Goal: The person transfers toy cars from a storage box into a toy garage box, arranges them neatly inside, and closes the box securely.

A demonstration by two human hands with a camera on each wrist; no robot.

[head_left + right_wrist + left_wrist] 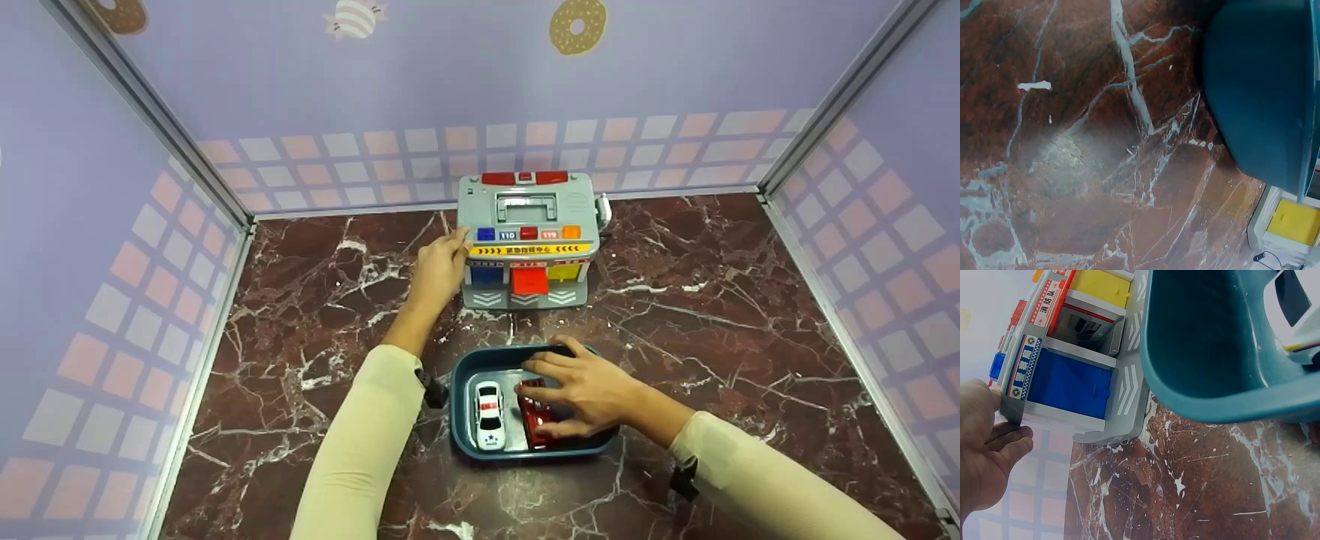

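From where I stand, the left arm reaches well forward, passing just left of the blue-green tub, and the left hand has the front left corner of the toy garage pinched under its roof edge, thumb above and fingers bent at the side. The right arm comes in at a slant from the near right, its sleeve low over the tabletop. The right hand is palm down over the tub, fingers spread and bent above the red car; I can't tell whether thumb and fingers have closed on it.

That car lies in the right half of the tub, with the white car beside it to the left, the two apart. The tub's rim stands all round them, and its far side is near the garage's front ramp, with a narrow strip of tabletop between. The garage's middle red door is swung up over its bay, while the blue door is down. Behind, the garage stands near the back wall; broad stretches of tabletop run out either side to the side panels.
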